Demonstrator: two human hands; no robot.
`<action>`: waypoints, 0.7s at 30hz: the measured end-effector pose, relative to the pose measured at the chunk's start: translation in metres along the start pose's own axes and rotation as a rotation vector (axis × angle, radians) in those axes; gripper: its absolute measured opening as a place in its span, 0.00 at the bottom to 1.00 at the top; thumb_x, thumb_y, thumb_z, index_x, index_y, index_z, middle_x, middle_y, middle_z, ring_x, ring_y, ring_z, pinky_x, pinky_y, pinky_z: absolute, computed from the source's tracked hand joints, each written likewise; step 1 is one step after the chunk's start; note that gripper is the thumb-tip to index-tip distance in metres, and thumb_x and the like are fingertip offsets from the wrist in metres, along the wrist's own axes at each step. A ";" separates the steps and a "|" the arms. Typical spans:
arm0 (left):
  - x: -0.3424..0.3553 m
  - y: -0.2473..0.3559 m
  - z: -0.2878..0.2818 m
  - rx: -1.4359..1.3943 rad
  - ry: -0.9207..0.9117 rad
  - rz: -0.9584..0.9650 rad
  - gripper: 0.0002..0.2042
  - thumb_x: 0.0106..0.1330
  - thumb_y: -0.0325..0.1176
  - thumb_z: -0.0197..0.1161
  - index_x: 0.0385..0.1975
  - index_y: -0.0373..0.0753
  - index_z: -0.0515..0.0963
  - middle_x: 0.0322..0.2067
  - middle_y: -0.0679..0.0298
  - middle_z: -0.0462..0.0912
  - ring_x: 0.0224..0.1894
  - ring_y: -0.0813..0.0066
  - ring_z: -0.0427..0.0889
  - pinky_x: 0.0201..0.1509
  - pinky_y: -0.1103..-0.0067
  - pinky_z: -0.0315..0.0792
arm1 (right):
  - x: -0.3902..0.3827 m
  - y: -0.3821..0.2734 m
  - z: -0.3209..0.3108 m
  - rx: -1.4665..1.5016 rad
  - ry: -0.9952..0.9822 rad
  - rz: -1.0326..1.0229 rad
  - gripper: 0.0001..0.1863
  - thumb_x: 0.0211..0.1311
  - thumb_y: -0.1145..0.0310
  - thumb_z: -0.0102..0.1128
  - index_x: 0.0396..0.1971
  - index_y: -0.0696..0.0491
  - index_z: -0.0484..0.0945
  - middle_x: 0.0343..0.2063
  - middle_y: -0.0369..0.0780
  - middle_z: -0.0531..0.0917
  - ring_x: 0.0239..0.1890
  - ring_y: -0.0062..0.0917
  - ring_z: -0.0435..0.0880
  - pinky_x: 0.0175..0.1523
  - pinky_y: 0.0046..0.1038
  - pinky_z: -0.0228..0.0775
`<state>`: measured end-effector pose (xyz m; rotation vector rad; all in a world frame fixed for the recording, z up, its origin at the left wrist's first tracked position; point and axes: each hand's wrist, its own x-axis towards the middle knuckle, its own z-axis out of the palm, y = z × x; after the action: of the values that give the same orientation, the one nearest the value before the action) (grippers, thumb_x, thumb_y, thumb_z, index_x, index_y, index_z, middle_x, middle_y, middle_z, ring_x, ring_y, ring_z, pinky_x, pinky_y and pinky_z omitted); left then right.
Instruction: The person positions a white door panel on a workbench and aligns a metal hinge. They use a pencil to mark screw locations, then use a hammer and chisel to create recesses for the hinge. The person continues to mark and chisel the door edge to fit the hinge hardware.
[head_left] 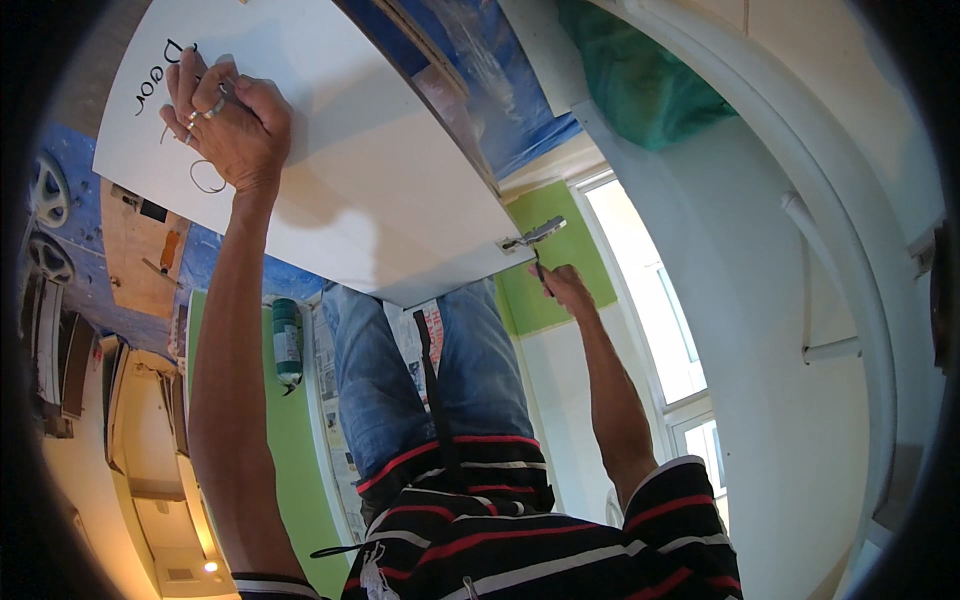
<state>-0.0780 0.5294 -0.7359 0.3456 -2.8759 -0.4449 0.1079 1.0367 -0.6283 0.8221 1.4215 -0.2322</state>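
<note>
A large white panel (390, 170) with black handwriting near its far left corner lies slantwise in front of my legs. My left hand (232, 125), with rings on it, rests on the panel over the writing; its fingers are bent and slightly apart, with nothing visible in them. A metal cabinet hinge (543, 231) sticks out past the panel's right edge near the close corner. Just below it, my right hand (566, 288) is closed around a slim dark tool (539, 268) that reaches up to the hinge. The tool's exact kind is too small to make out.
Left of the panel, a brown board (140, 265) bears an orange-handled tool (169, 247); two grey wheels (50, 190) lie beyond. A dark green bottle (287, 340) stands by my leg. Blue plastic sheeting (490, 75) and a green bag (650, 80) are at the far side.
</note>
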 end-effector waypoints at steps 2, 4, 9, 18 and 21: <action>0.000 -0.001 0.001 0.006 0.012 0.001 0.17 0.65 0.35 0.52 0.54 0.47 0.67 0.64 0.55 0.69 0.75 0.50 0.59 0.74 0.43 0.42 | -0.002 -0.002 -0.003 -0.010 -0.024 -0.026 0.32 0.63 0.37 0.58 0.23 0.56 0.81 0.14 0.42 0.78 0.19 0.31 0.80 0.31 0.41 0.73; 0.000 0.000 0.002 -0.005 0.023 0.002 0.16 0.65 0.35 0.52 0.54 0.47 0.67 0.64 0.56 0.70 0.74 0.51 0.59 0.74 0.43 0.42 | -0.003 -0.004 -0.007 -0.069 -0.061 0.028 0.33 0.62 0.35 0.58 0.21 0.55 0.80 0.13 0.40 0.77 0.19 0.29 0.78 0.30 0.40 0.72; 0.001 0.000 0.000 0.009 0.004 -0.001 0.16 0.65 0.35 0.52 0.53 0.46 0.68 0.63 0.56 0.70 0.74 0.53 0.59 0.74 0.42 0.42 | 0.004 0.003 -0.006 -0.013 -0.061 0.059 0.35 0.62 0.34 0.57 0.17 0.55 0.78 0.13 0.39 0.75 0.16 0.28 0.75 0.28 0.40 0.69; 0.000 0.000 0.000 0.031 -0.022 -0.011 0.16 0.65 0.35 0.52 0.53 0.47 0.67 0.64 0.55 0.69 0.75 0.51 0.58 0.74 0.42 0.42 | 0.020 0.019 0.000 0.261 0.048 -0.049 0.28 0.59 0.41 0.72 0.21 0.50 0.72 0.15 0.31 0.73 0.13 0.16 0.68 0.16 0.23 0.53; 0.003 0.001 0.000 -0.020 0.008 0.012 0.17 0.65 0.35 0.52 0.53 0.47 0.66 0.63 0.54 0.70 0.74 0.49 0.58 0.74 0.41 0.43 | 0.022 0.020 -0.013 0.521 -0.003 0.071 0.26 0.61 0.42 0.71 0.25 0.51 0.74 0.17 0.32 0.74 0.13 0.17 0.68 0.15 0.23 0.53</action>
<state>-0.0805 0.5291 -0.7351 0.3265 -2.8619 -0.4682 0.1137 1.0665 -0.6405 1.2925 1.3418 -0.5636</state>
